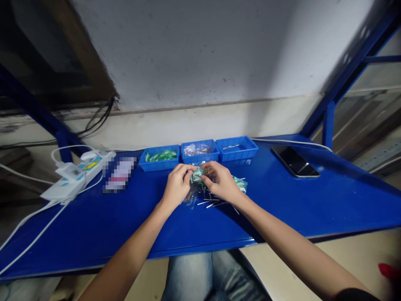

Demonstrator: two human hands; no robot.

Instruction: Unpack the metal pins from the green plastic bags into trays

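Note:
Between my two hands is a small clear-and-green plastic bag (198,174). The fingers of my left hand (179,182) pinch its left side, while my right hand (219,179) is closed on the opposite edge. Just below them, several thin metal pins (213,203) lie loose on the blue table, partly hidden by my right hand. A crumpled clear bag (190,200) rests beside my left fingers. Another green-printed packet (241,184) shows behind my right wrist.
Three blue bins line the back: green packets in the left bin (160,166), clear bags in the middle bin (200,158), a few pins in the right bin (238,154). A phone (296,161) lies right; a power strip (73,177) with white cables is left.

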